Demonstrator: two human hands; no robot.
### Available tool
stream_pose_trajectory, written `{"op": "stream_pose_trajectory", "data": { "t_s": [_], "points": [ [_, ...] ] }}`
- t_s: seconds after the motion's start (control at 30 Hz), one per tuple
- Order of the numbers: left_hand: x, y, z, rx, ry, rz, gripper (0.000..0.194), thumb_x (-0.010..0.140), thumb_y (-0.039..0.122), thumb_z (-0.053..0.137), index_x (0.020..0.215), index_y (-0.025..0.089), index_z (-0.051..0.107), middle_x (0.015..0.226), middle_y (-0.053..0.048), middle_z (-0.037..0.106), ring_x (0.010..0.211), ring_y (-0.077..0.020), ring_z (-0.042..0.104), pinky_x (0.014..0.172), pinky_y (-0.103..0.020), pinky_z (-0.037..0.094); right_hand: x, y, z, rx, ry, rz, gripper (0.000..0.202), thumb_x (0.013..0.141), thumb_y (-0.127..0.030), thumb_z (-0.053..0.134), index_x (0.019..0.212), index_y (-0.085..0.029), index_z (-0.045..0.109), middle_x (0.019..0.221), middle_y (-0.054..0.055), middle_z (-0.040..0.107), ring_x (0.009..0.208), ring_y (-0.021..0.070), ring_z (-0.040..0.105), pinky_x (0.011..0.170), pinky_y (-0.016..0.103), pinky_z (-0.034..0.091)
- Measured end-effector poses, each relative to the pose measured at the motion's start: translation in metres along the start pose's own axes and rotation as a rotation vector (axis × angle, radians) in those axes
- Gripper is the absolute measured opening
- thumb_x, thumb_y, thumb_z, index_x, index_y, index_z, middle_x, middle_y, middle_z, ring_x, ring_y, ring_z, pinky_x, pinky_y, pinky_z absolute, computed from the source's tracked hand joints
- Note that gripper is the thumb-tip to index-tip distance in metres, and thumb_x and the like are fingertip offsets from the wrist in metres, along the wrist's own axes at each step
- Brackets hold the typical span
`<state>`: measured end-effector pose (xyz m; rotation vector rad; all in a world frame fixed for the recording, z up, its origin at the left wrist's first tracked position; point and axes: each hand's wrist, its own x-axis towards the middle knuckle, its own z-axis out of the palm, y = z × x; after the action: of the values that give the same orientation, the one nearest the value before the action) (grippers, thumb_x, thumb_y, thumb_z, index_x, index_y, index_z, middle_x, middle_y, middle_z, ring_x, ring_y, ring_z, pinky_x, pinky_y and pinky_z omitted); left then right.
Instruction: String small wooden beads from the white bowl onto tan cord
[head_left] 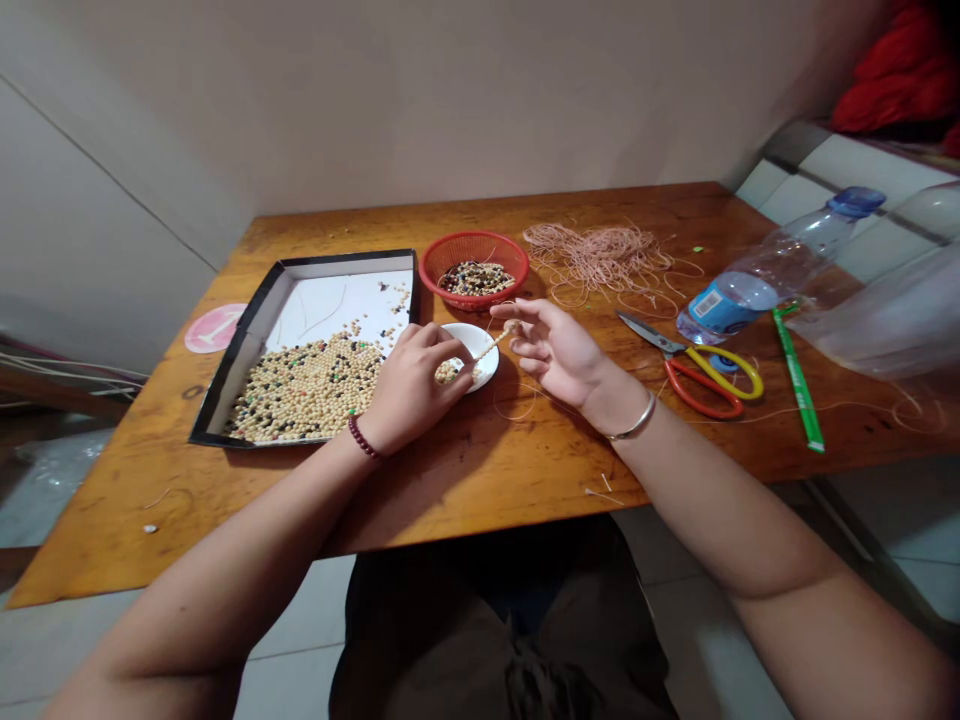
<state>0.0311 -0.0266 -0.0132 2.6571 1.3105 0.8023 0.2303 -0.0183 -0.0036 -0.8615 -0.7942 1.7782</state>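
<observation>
A short strand of pale beads (491, 346) runs between my two hands above a small white dish (487, 372). My left hand (420, 380) is over the dish's left side, its thumb and fingertips pinched on the strand's left end. Palm up, my right hand (555, 350) has its fingers curled round the strand's other end, where a beaded lump shows at the fingertips. More pale beads lie in the dish, partly hidden by my left hand. Thin cord (514, 418) loops on the table below my right hand.
A black-edged box (214, 400) of mixed beads lies left, a red basket (474, 238) with beads behind the dish. Tangled pink cord (600, 255), scissors (705, 385), a plastic bottle (750, 285), a green strip (799, 385) and a plastic bag (885, 290) are right.
</observation>
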Motion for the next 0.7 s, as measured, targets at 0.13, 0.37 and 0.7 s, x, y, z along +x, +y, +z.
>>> {"op": "stream_pose_trajectory", "data": {
  "t_s": [0.13, 0.37, 0.7],
  "points": [
    [0.000, -0.001, 0.001, 0.015, -0.003, 0.006, 0.015, 0.087, 0.032, 0.061, 0.086, 0.019, 0.069, 0.092, -0.006, 0.062, 0.087, -0.0212, 0.050, 0.080, -0.034, 0.043, 0.002, 0.000, -0.001, -0.056, 0.072, -0.050, 0.019, 0.084, -0.030, 0.055, 0.083, -0.017, 0.069, 0.072, -0.002, 0.051, 0.044, 0.0026, 0.015, 0.038, 0.023, 0.006],
    [0.000, -0.004, 0.002, 0.015, -0.040, 0.016, 0.011, 0.084, 0.028, 0.063, 0.084, 0.019, 0.069, 0.092, -0.006, 0.062, 0.087, -0.0217, 0.050, 0.080, -0.035, 0.043, 0.008, 0.002, -0.006, -0.163, 0.210, -0.190, 0.019, 0.081, -0.036, 0.062, 0.081, -0.017, 0.066, 0.073, -0.003, 0.044, 0.044, 0.0012, 0.018, 0.041, 0.024, 0.006],
    [0.001, -0.007, 0.001, -0.126, -0.086, -0.081, 0.016, 0.088, 0.032, 0.056, 0.088, 0.020, 0.068, 0.095, -0.005, 0.061, 0.090, -0.0214, 0.052, 0.084, -0.036, 0.043, 0.011, -0.002, -0.013, -0.113, 0.208, -0.250, 0.027, 0.078, -0.046, 0.064, 0.083, -0.020, 0.060, 0.080, -0.003, 0.057, 0.042, 0.0020, 0.012, 0.041, 0.027, 0.006]
  ]
}}
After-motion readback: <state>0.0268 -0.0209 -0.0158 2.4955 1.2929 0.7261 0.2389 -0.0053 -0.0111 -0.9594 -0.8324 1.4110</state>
